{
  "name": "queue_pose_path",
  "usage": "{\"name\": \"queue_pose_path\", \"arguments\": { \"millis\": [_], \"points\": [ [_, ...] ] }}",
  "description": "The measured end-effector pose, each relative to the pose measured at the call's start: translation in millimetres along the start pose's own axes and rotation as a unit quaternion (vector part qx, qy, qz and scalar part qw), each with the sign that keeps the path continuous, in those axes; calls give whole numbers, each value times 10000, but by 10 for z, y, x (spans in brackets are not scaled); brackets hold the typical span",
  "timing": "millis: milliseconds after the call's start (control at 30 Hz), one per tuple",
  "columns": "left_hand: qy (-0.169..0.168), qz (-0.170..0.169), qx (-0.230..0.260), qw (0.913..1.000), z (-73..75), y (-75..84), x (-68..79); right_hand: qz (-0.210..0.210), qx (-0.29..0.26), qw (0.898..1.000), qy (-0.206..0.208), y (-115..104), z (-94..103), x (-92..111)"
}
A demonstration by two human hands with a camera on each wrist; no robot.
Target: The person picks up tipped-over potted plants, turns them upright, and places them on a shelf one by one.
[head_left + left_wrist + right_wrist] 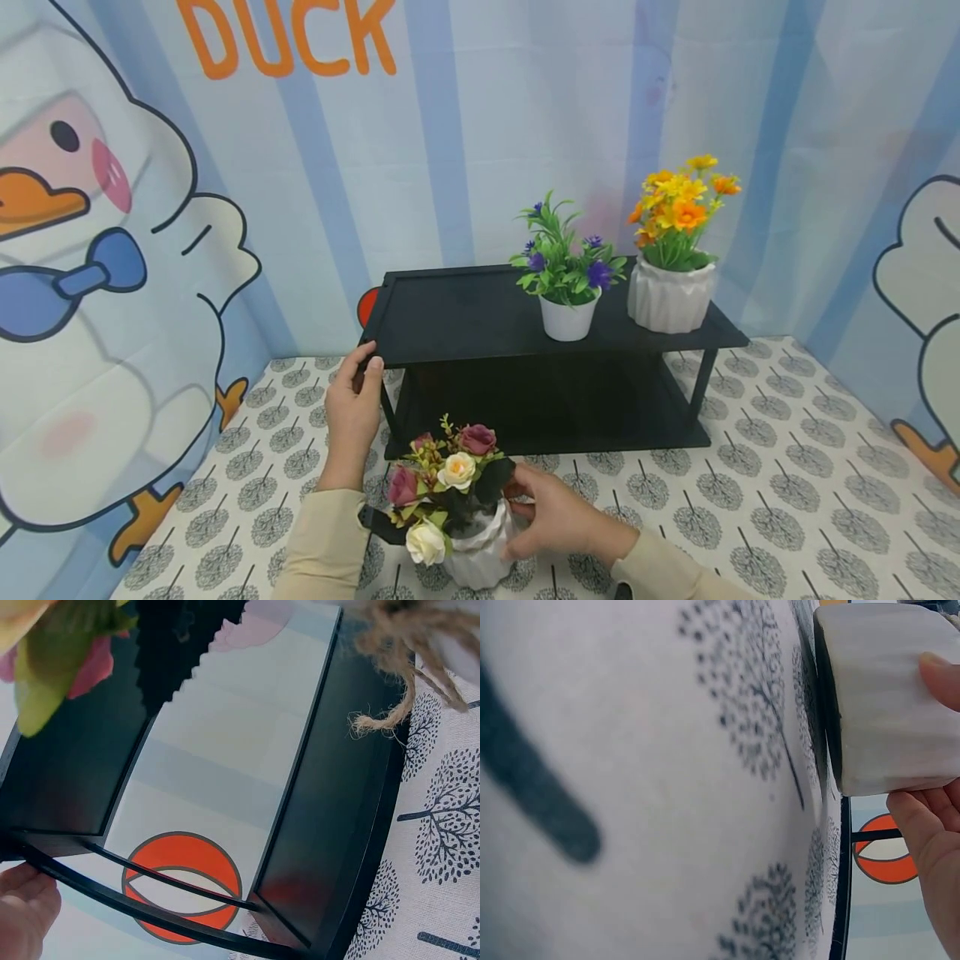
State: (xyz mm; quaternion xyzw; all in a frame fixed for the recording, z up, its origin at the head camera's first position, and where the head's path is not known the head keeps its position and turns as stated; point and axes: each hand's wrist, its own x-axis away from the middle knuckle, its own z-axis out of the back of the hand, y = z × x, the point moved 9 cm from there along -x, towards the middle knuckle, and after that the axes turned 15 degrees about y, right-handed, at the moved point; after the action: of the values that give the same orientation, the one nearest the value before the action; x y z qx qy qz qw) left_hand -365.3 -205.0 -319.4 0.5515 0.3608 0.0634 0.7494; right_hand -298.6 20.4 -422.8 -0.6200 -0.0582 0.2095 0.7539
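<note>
1. Left hand (352,408) clasped on the front left corner of the black shelf (480,312).
2. Right hand (551,512) wrapped around the white rose pot (480,554), standing on the counter (750,517) just before the shelf.
3. Purple-flower pot (567,317) and orange-flower pot (670,296) up on the shelf top.

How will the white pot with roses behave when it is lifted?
The rose pot looks rigid and ribbed, so the right hand likely grips it firmly. Its bouquet spreads wider than the pot, so it may tip. If ceramic, it could chip.
</note>
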Motion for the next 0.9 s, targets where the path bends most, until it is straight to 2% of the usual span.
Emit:
{"name": "queue_pose_path", "arguments": {
  "millis": [267,567,900],
  "points": [
    [40,-24,21,10000,3,7,3,-6,36,10000,9,23,12,18],
    [124,-107,-5,9999,11,10,-4,-51,-181,9998,-70,43,12,30],
    [123,-163,-2,9998,11,17,-3,-42,-103,9999,-40,48,16,48]
  ]
}}
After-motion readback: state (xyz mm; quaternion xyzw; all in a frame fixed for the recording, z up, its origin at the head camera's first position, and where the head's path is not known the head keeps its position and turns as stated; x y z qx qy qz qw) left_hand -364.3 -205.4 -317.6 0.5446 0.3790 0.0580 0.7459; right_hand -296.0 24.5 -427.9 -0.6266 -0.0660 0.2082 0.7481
